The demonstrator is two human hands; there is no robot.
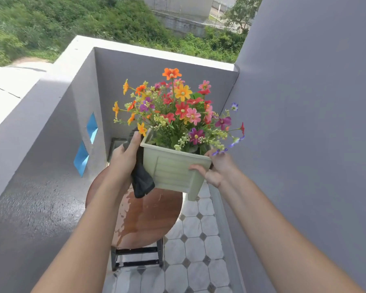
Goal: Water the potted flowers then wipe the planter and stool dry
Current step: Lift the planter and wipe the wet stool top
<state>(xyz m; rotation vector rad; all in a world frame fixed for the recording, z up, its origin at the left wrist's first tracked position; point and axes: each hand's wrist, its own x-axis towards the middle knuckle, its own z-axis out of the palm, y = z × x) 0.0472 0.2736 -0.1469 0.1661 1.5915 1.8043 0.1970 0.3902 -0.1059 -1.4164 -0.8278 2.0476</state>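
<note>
Two walls beside planter; stool, seemingly wet, below.

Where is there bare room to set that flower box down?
The round stool top under the lifted planter is bare, though wet. The tiled floor between stool and right wall is also free. Around the planter it is crowded: the left hand holds a dark cloth against one side, the right hand grips the other.
</note>
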